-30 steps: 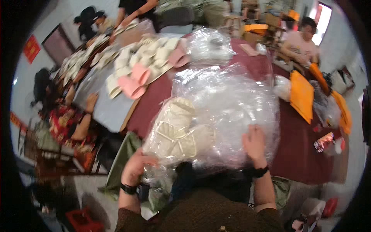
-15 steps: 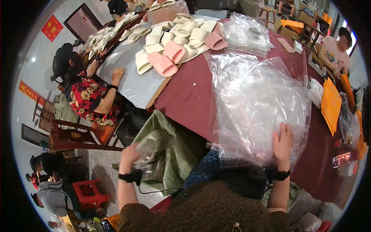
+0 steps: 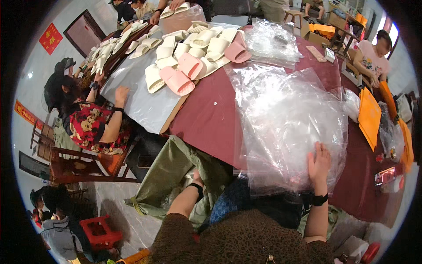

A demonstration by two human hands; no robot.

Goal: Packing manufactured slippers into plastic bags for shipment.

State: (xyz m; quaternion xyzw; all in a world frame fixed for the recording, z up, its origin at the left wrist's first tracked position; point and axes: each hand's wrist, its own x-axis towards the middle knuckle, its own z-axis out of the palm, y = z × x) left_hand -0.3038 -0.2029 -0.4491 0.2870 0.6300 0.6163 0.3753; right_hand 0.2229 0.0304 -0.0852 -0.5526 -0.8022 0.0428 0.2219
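My left hand (image 3: 197, 179) reaches into the mouth of a green sack (image 3: 151, 176) beside the table. Its fingers are mostly hidden in there, and some clear plastic (image 3: 172, 196) shows next to the wrist. My right hand (image 3: 319, 163) lies with fingers outstretched on a stack of large clear plastic bags (image 3: 285, 114) on the dark red tabletop (image 3: 204, 125). Beyond, cream slippers (image 3: 217, 48) lie in a heap with a few pink slippers (image 3: 178, 81) at its near side.
More clear bags (image 3: 272, 42) lie farther back. At left a person in a flowered shirt (image 3: 94, 125) sits by the grey sheet (image 3: 145, 105). Orange packets (image 3: 369, 116) and a lit phone (image 3: 385, 176) are at right. A red stool (image 3: 100, 232) stands on the floor.
My left hand has moved right and into the green sack; the clear-wrapped item formerly at it is now at the sack's mouth. My right hand stays on the bags.
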